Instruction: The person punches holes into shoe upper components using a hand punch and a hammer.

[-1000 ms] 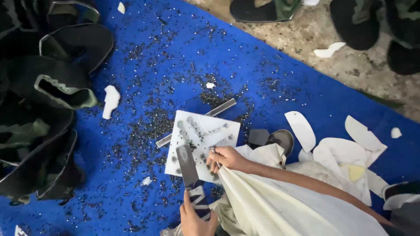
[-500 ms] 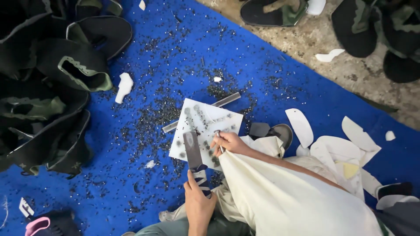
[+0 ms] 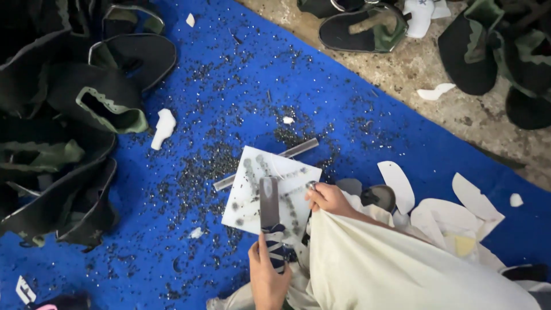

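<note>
Left hand [image 3: 268,279] clenched around wrapped handle of flat blade [image 3: 268,202], lying on white cutting board [image 3: 247,206]. Right hand [image 3: 327,198] pinches small metal piece [image 3: 311,185] at board's right edge, on blue mat [image 3: 241,86].

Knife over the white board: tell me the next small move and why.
Probably press the knife down onto the white board. The left hand grips its wrapped handle, with the flat blade lying over the marked board. The right hand pinches something small at the board's edge; what it is cannot be told.
</note>
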